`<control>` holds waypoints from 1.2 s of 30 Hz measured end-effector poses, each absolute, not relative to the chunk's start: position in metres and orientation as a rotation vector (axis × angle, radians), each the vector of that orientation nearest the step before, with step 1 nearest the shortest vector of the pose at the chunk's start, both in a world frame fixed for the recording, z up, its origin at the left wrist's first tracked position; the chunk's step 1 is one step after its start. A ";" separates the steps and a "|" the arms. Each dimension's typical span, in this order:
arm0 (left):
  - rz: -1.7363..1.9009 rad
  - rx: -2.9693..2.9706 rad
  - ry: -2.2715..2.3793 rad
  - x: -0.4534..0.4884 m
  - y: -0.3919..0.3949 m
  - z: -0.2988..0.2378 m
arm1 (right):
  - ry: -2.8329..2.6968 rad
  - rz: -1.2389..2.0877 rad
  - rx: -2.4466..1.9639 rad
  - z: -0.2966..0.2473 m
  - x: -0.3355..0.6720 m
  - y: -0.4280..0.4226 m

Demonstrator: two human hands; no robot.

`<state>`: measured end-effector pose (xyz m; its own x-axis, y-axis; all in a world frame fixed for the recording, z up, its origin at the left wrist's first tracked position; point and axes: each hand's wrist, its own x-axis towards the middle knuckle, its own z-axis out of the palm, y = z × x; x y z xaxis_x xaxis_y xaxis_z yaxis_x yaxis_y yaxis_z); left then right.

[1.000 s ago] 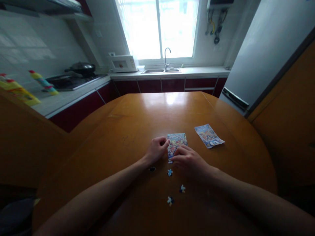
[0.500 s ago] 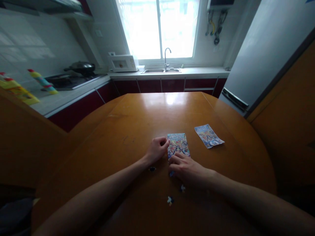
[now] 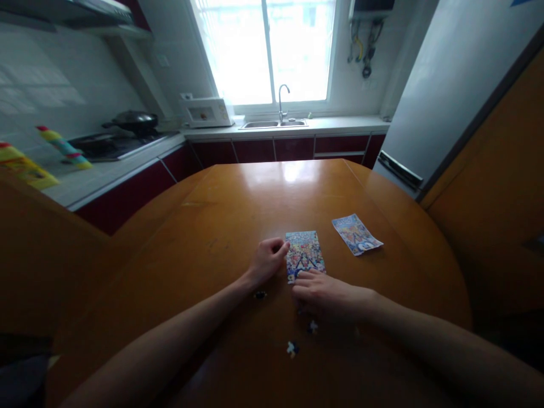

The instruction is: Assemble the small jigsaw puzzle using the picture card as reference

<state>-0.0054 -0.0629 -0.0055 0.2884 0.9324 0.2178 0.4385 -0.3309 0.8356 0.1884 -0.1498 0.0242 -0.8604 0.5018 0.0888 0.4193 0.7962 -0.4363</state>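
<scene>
— Just ahead of the fingertips: puzzle (image 3: 304, 252), nearly whole. Left hand (image 3: 267, 260) curled against its left edge, nothing visibly held.
— Right hand (image 3: 325, 294) flat at near edge, grip unclear. Three loose pieces (image 3: 292, 348) behind the fingers, unplaced.

A home kitchen: a sink with tap (image 3: 280, 110) under the window at twelve o'clock, a wok on the stove (image 3: 130, 122) at ten, a fridge (image 3: 442, 85) at two.
</scene>
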 end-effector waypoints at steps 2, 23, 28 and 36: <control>0.982 1.882 1.195 -0.006 -0.064 -0.002 | -2.695 0.743 -0.701 0.023 0.191 -0.147; 0.884 2.051 0.799 0.000 -0.085 0.000 | -1.531 1.308 -1.042 0.005 0.209 -0.113; 0.912 1.965 0.945 0.002 -0.088 0.001 | -1.621 1.113 -1.053 0.006 0.208 -0.112; 0.935 1.751 0.972 0.004 -0.084 0.003 | -2.031 0.533 -0.785 0.008 0.211 -0.114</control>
<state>0.0036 -0.0843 0.0030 0.4054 0.8958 0.1821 0.2172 -0.2879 0.9327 0.2110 -0.1138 0.0082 -0.4226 0.7009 0.5747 0.3284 0.7094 -0.6237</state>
